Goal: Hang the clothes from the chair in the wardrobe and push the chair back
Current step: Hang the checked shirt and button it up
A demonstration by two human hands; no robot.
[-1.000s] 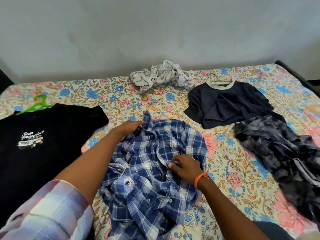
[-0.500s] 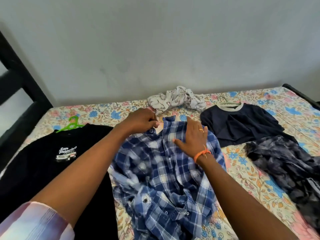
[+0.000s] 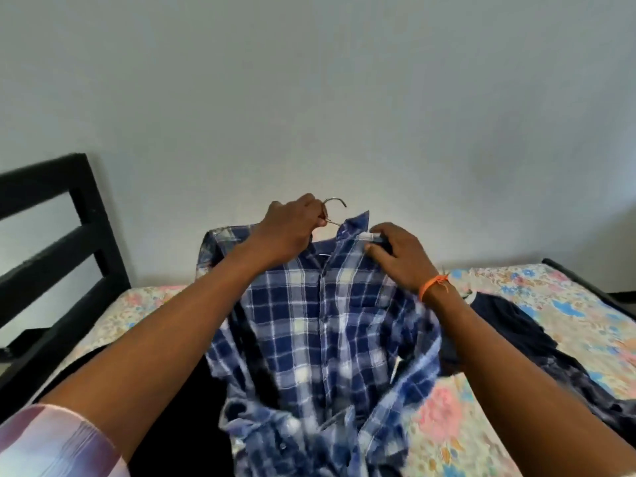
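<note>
In the middle of the frame, just above centre, the left hand (image 3: 289, 232) is curled tight around the neck of a thin metal hanger (image 3: 333, 210), and only the hanger's hook pokes out above the knuckles. Right next to it, a little to the right, the right hand (image 3: 399, 256) pinches the collar edge of the blue plaid shirt (image 3: 323, 325) between thumb and fingers, so both hands are close together up at the neckline, each clamped on something. There's an orange band (image 3: 433, 285) around the right wrist, and a pinkish plaid sleeve (image 3: 51, 442) covers the left arm in the lower left corner.

The shirt hangs down from the hands in front of the camera, buttoned front facing us, collar up top. Its lower half is pretty blurry and bunched near the bottom centre of the frame, so I can't tell whether the hem is touching the bed.

Under and behind it is the bed with a floral sheet (image 3: 557, 301), showing mostly on the right side. A dark navy garment (image 3: 509, 325) lies on the sheet right of the shirt, partly behind the right forearm, and something black (image 3: 179, 425) is spread out at lower left under the left arm. A black bed frame (image 3: 51, 235) sits at the left edge, and a plain pale wall (image 3: 309, 98) fills the whole upper half.
</note>
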